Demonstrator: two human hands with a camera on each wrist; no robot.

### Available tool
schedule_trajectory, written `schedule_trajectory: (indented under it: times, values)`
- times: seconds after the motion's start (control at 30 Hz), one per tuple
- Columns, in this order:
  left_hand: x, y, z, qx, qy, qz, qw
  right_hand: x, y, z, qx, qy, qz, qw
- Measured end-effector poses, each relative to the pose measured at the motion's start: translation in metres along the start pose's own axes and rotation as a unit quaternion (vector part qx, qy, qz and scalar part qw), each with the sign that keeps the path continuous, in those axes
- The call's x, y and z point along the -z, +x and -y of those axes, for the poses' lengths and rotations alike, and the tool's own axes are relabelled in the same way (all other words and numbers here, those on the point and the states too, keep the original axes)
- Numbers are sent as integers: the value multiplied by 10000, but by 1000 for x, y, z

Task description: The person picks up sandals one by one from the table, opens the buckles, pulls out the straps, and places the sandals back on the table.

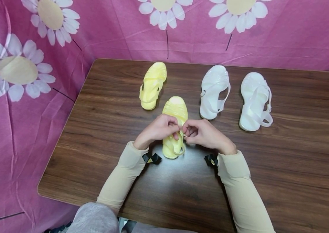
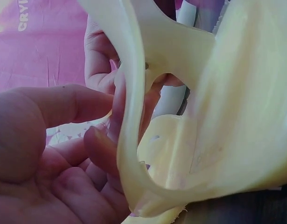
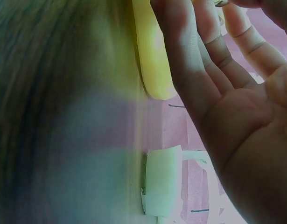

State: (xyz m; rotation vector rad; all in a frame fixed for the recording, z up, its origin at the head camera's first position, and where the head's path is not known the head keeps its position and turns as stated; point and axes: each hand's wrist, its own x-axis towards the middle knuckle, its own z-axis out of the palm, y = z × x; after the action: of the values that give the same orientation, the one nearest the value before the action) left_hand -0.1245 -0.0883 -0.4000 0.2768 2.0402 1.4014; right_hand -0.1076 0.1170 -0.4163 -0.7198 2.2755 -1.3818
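A yellow jelly sandal (image 1: 175,106) lies toe-away on the table in front of the person. Over its ankle strap both hands meet. The left hand (image 1: 159,130) pinches the strap between thumb and fingers, and in the left wrist view this pale strap (image 2: 132,88) loops up close to the camera. From the right side, the right hand (image 1: 206,135) pinches the strap's end near the buckle, fingertips almost meeting the left ones. In the right wrist view a small metal piece (image 3: 221,3) shows at the fingertips, and the rest of the strap is hidden.
Another yellow sandal (image 1: 154,76) lies farther back to the left. Two white sandals stand to the right, one nearer the middle (image 1: 209,100) and one farther right (image 1: 249,111). The brown wooden table (image 1: 304,155) is backed by a pink flowered cloth (image 1: 193,43).
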Motion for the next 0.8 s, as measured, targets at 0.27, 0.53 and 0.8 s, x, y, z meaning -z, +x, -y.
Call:
schedule_trajectory:
  times: [0.27, 0.53, 0.8]
  values:
    - [-1, 0, -1, 51, -18, 51, 10000, 1, 1, 2, -137, 26, 64, 9999]
    - [-4, 1, -1, -81, 66, 0, 9999, 1, 1, 2, -80, -31, 24, 10000]
    - [-8, 2, -1, -154, 198, -138, 9996, 0, 1, 3, 10, -141, -56, 9999]
